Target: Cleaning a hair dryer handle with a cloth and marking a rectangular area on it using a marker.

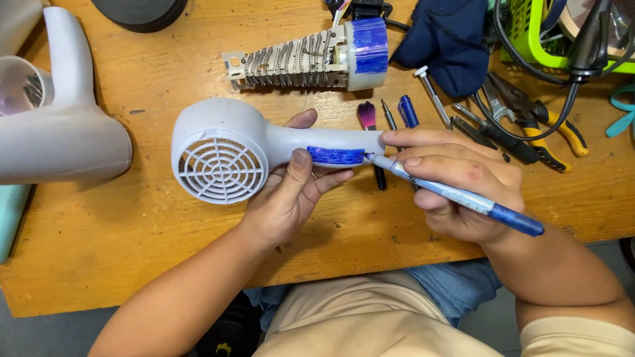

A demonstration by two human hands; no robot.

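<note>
Marker on hair dryer handle, both hands engaged.

Left hand [288,192] wraps the white hair dryer [231,149] just behind its grille, over the wooden table [119,225]; right hand [450,182] is pinched shut on a blue marker [456,194], tip at the handle's blue patch. Risks: wet ink smearing under the left thumb; dryer twisting, so the line strays.

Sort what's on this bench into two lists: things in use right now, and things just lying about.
In use:
- left hand, gripping the white hair dryer shell
- right hand, holding the blue marker with its tip at the blue-coloured strip on the handle

Lying about:
- heating coil unit
- second dryer body
- pliers
- small brush
- dark blue cloth
- green basket
</note>
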